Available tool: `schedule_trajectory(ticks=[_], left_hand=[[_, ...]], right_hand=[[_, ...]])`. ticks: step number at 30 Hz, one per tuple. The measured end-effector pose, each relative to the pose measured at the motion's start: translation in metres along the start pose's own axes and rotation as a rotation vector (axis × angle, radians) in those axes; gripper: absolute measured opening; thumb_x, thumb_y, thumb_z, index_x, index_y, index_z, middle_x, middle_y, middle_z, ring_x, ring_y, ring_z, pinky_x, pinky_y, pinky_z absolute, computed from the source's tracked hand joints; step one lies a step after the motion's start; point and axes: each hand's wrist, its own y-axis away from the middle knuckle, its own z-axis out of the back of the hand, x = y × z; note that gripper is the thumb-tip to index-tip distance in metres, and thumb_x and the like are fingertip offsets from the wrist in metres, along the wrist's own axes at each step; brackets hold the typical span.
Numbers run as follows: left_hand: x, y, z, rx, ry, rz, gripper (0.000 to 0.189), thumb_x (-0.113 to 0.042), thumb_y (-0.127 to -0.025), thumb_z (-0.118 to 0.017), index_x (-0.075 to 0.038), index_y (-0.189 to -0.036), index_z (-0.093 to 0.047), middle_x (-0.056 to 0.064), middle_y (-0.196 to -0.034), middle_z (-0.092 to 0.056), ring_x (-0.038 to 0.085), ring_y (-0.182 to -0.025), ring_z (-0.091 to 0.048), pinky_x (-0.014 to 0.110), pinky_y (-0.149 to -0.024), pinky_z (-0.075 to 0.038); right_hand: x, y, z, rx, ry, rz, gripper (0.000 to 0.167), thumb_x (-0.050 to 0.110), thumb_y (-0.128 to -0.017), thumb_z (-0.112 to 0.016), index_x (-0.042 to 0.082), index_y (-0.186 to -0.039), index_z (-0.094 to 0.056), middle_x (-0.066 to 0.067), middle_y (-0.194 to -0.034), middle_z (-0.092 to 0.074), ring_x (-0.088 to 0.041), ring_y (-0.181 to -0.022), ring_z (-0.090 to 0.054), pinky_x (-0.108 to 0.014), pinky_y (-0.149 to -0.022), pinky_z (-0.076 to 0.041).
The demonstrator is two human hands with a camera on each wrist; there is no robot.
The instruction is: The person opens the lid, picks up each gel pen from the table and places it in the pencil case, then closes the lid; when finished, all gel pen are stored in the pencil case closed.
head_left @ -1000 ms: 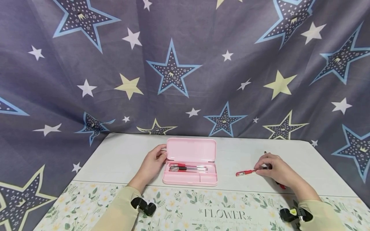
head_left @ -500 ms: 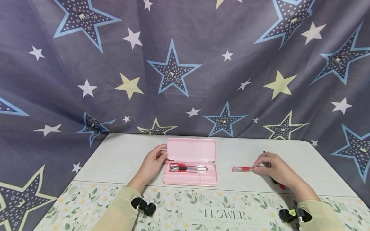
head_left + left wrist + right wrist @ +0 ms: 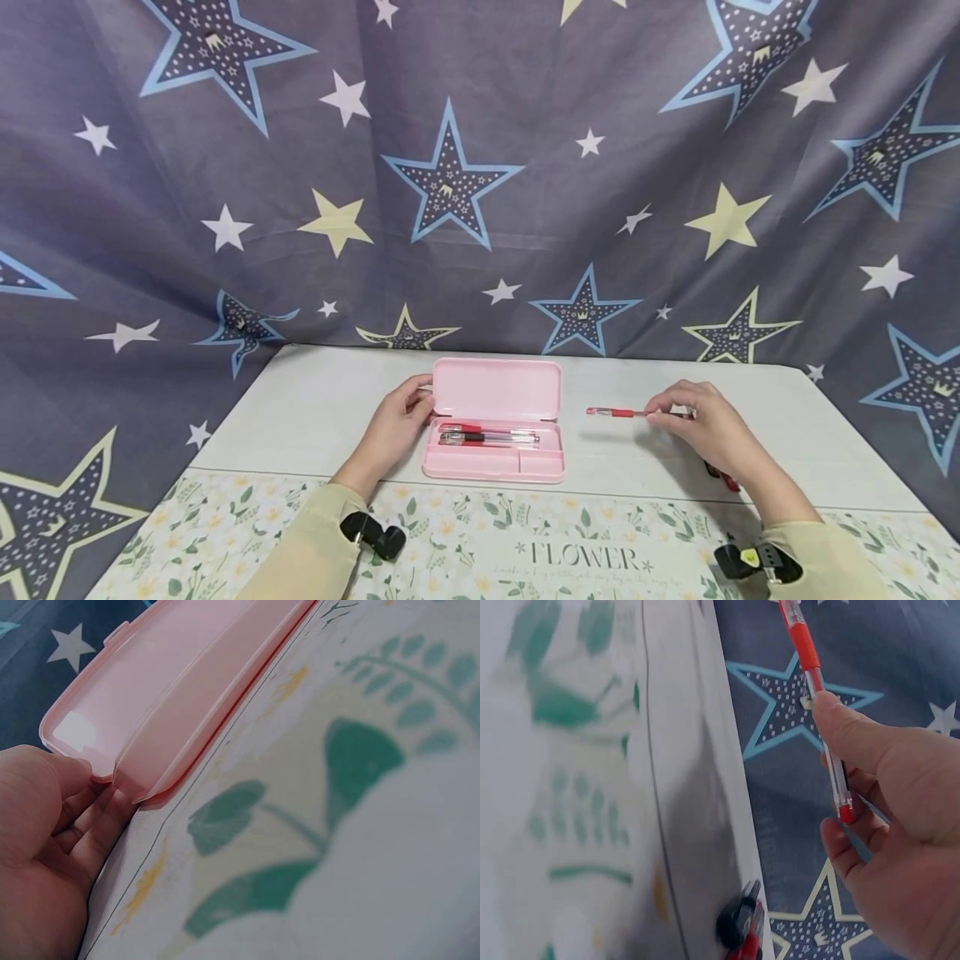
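Note:
A pink pencil case [image 3: 492, 467] lies with its lid [image 3: 497, 389] raised. Inside its long compartment are red pens and a black pen [image 3: 472, 437]. My left hand [image 3: 395, 427] holds the left edge of the case near the hinge; the left wrist view has the thumb on the lid's corner and fingers beneath. To the right of the case, my right hand [image 3: 701, 419] pinches a clear-barrelled red pen [image 3: 804, 646] between thumb and fingers. Its capped end points left toward the case, and its shadow falls on the table below.
More black and red pens [image 3: 723, 477] lie on the table beneath the right forearm, partly hidden by it. A flower-printed mat [image 3: 450, 533] covers the near part of the white table [image 3: 330, 375]. A starry curtain [image 3: 480, 275] hangs behind the table.
My right hand has lifted the red pen off the table and carried it up and left, turning it level. The left hand and pencil case have stayed put.

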Motion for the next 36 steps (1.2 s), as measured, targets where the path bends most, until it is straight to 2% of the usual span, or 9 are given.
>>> schedule_trajectory(ticks=[5,11,17,23,36], left_hand=[[-0.001,0.001,0.0,-0.006,-0.009,-0.007,0.037,-0.009,-0.114,-0.061,-0.011,-0.151,-0.064,0.005,-0.113,-0.078,0.017,-0.1,-0.073,0.04,-0.098,-0.057],[-0.001,0.001,0.001,-0.002,-0.007,0.001,0.037,-0.01,-0.114,-0.06,-0.013,-0.151,-0.064,0.005,-0.114,-0.077,0.017,-0.1,-0.073,0.043,-0.101,-0.057],[0.001,0.0,0.001,0.003,-0.005,0.006,0.038,-0.011,-0.115,-0.06,-0.013,-0.152,-0.063,0.005,-0.115,-0.077,0.017,-0.101,-0.071,0.044,-0.102,-0.055],[0.001,0.001,0.0,0.002,-0.002,-0.001,0.038,-0.01,-0.114,-0.06,-0.012,-0.152,-0.063,0.005,-0.115,-0.077,0.016,-0.1,-0.072,0.043,-0.102,-0.055],[-0.001,0.001,-0.001,0.003,0.026,0.021,0.037,-0.01,-0.114,-0.06,-0.013,-0.151,-0.064,0.006,-0.114,-0.077,0.018,-0.1,-0.073,0.039,-0.098,-0.057]], right_hand=[[0.013,-0.007,-0.006,-0.046,-0.031,0.012,0.012,0.013,-0.096,-0.088,0.024,-0.097,-0.085,0.012,-0.095,-0.071,-0.016,-0.093,-0.052,-0.026,-0.079,-0.043],[0.03,-0.019,-0.017,-0.072,-0.078,0.059,0.013,0.009,-0.094,-0.088,0.022,-0.096,-0.085,0.01,-0.09,-0.069,-0.016,-0.086,-0.053,-0.027,-0.075,-0.043],[0.05,-0.03,-0.03,-0.041,-0.087,0.046,0.012,0.011,-0.094,-0.089,0.022,-0.097,-0.085,0.012,-0.089,-0.067,-0.013,-0.084,-0.055,-0.029,-0.074,-0.046],[0.072,-0.039,-0.048,-0.015,-0.145,0.049,0.011,0.011,-0.093,-0.089,0.02,-0.097,-0.085,0.011,-0.087,-0.066,-0.011,-0.078,-0.055,-0.029,-0.07,-0.047],[0.102,-0.051,-0.088,0.032,-0.206,0.068,0.013,0.008,-0.091,-0.09,0.018,-0.094,-0.084,0.011,-0.09,-0.065,-0.012,-0.085,-0.061,-0.034,-0.079,-0.054]])
